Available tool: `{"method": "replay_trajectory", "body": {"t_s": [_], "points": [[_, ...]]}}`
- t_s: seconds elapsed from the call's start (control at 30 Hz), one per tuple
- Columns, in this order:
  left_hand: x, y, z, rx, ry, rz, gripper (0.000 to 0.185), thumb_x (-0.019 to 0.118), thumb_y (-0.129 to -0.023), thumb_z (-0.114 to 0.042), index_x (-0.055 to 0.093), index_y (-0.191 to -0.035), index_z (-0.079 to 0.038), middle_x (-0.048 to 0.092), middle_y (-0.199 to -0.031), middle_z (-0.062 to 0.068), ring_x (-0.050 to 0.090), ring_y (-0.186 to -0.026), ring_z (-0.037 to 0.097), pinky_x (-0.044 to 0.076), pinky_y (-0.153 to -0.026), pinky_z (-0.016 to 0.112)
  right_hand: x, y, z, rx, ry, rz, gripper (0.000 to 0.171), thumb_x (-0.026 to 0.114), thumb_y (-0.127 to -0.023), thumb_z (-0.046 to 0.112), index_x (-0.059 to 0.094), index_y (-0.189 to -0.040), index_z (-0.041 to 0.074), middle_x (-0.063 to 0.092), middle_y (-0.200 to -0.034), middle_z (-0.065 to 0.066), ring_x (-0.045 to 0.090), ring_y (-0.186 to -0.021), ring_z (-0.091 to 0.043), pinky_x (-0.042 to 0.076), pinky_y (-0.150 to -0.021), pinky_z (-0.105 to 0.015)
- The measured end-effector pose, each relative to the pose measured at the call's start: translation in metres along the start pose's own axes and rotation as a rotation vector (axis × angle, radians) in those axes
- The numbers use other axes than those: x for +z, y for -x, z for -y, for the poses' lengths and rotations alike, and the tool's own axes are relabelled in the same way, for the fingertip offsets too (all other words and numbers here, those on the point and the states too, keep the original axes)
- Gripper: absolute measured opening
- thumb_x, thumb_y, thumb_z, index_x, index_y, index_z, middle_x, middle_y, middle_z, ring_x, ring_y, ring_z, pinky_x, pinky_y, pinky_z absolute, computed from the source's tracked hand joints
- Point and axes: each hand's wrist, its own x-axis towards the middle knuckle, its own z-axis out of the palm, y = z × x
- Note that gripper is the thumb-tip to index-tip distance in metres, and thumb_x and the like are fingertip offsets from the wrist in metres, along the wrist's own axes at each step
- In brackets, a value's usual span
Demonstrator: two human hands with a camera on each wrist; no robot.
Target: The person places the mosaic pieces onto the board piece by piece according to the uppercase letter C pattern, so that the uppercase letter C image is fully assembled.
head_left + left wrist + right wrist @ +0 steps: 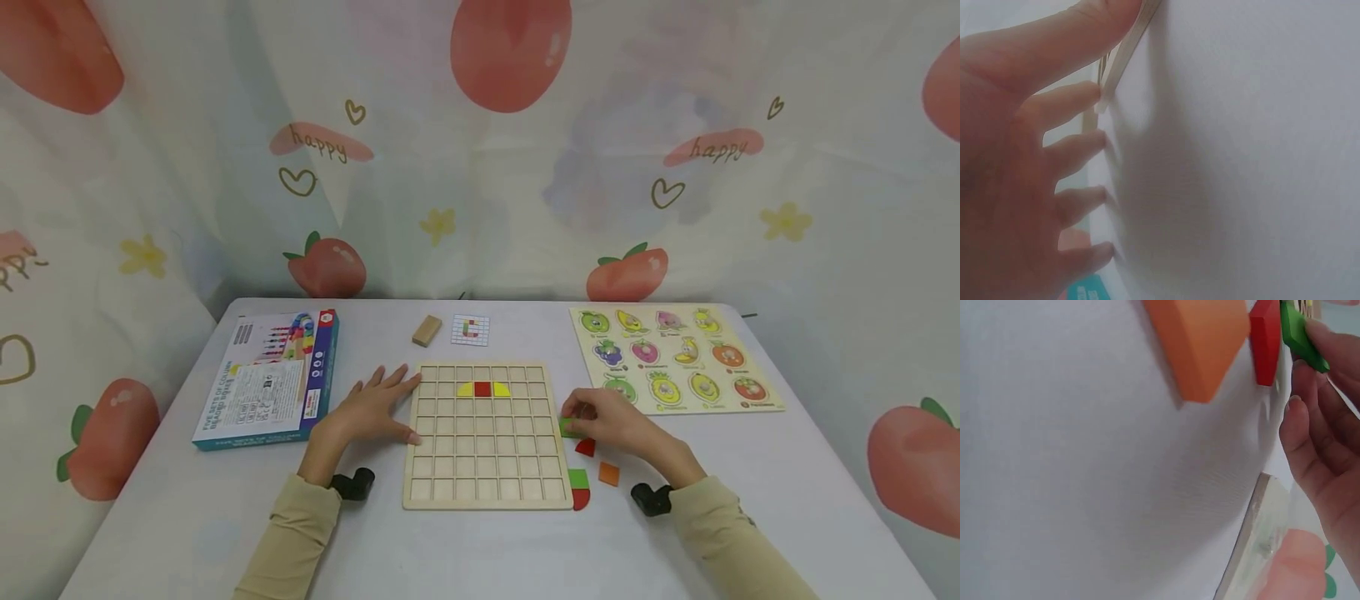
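Note:
A wooden grid board [486,483] lies in front of me with a yellow, red and yellow piece [483,389] set in its second row. My left hand [372,408] rests flat on the table, fingers spread, touching the board's left edge [1124,53]. My right hand [603,417] sits just right of the board and pinches a small green piece [567,428] [1300,337] at the table surface. Near it lie a red piece [585,447] [1264,340], an orange piece [609,474] [1200,344] and a green and red pair [579,488].
A blue game box [272,379] lies at the left. A wooden block [426,330] and a small pattern card [470,330] sit behind the board. A fruit peg puzzle [675,357] lies at the right. A printed cloth backs the table.

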Motion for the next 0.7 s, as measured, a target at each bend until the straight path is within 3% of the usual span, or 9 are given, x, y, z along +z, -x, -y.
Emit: {"method": "replay_trajectory", "body": {"t_s": [0.13,0.27,0.47,0.7], "points": [[0.000,0.000,0.000,0.000,0.001,-0.002,0.101,0.087,-0.080,-0.043,0.034,-0.162,-0.018,0.019,-0.172,0.013,0.003,-0.159,0.046,0.004,-0.125,0.070,-0.003,-0.001,0.000,-0.028,0.029,-0.030,0.018,0.071,-0.095,0.009,0.075,-0.112,0.011,0.069,-0.090,0.004,0.057,-0.080,-0.012,0.052,-0.070,-0.023],[0.001,0.000,0.001,-0.001,-0.003,-0.002,0.102,0.087,-0.080,-0.044,0.034,-0.162,-0.019,0.019,-0.172,0.012,0.003,-0.159,0.046,0.004,-0.125,0.069,-0.005,-0.003,0.002,-0.044,0.052,-0.065,0.019,0.070,-0.096,0.009,0.077,-0.112,0.013,0.072,-0.097,0.004,0.059,-0.084,-0.012,0.054,-0.076,-0.026],[0.001,-0.001,0.003,0.002,-0.007,0.001,0.102,0.087,-0.080,-0.045,0.034,-0.162,-0.019,0.018,-0.172,0.012,0.003,-0.159,0.046,0.004,-0.124,0.070,-0.002,-0.009,0.012,-0.043,-0.018,-0.067,0.014,0.069,-0.097,0.013,0.075,-0.110,0.011,0.074,-0.100,0.003,0.063,-0.089,-0.013,0.057,-0.084,-0.028],[0.001,-0.001,0.002,-0.001,-0.003,0.002,0.101,0.087,-0.080,-0.045,0.034,-0.162,-0.019,0.018,-0.172,0.012,0.003,-0.159,0.045,0.004,-0.125,0.069,0.008,-0.020,0.022,-0.049,-0.092,-0.068,0.015,0.069,-0.098,0.011,0.074,-0.111,0.010,0.073,-0.099,0.001,0.064,-0.087,-0.014,0.057,-0.083,-0.025]]}}
